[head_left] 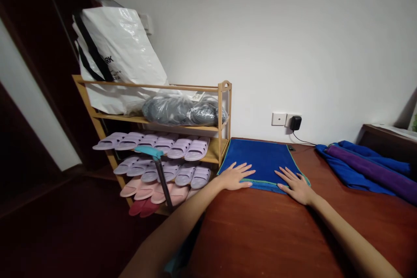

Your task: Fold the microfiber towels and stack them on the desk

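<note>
A blue cloth (260, 158) with green edging lies flat on the reddish-brown wooden table (260, 234), close to the wall. Its near edge shows a second layer just below the green line. My left hand (235, 177) rests palm down on the cloth's near left corner, fingers spread. On the near right part, my right hand (296, 186) lies with its fingers apart, also palm down. Neither hand grips anything.
Blue and purple cloths (368, 169) lie at the table's right. Left stands a wooden rack (224, 108) with slippers, a white bag (124, 47) and plastic-wrapped items (185, 108). A blue-topped handle (161, 173) rises before it. A black plug (296, 123) sits in the wall.
</note>
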Action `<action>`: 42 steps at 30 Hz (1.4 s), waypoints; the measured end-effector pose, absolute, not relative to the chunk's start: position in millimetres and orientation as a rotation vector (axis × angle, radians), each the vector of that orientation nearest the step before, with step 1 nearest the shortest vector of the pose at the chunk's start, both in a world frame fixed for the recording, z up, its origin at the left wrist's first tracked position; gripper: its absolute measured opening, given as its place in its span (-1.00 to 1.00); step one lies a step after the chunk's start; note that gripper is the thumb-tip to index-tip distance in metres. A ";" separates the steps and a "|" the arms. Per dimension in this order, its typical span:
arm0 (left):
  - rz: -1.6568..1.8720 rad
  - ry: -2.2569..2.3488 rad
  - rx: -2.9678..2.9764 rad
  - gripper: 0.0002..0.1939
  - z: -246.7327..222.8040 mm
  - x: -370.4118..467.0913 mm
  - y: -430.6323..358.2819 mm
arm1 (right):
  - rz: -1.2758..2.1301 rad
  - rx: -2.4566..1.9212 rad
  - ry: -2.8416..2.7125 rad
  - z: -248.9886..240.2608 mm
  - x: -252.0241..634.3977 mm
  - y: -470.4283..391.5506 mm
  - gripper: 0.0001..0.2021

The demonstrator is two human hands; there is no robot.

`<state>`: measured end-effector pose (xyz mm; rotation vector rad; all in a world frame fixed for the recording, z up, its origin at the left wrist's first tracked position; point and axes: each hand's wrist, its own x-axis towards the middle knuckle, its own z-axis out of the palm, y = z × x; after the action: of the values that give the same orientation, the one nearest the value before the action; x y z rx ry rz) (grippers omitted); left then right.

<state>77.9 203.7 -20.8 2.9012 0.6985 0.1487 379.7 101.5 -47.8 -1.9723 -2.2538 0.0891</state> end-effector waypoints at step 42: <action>0.454 0.820 2.929 -0.45 -26.6 73.8 177.7 | -0.044 -2.333 -1.498 -31.1 528.0 -56.2 -0.42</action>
<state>73.8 177.7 -26.6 2.9290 0.8197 0.4536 528.0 -56.2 -31.1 -2.3334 -1.4980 -0.0439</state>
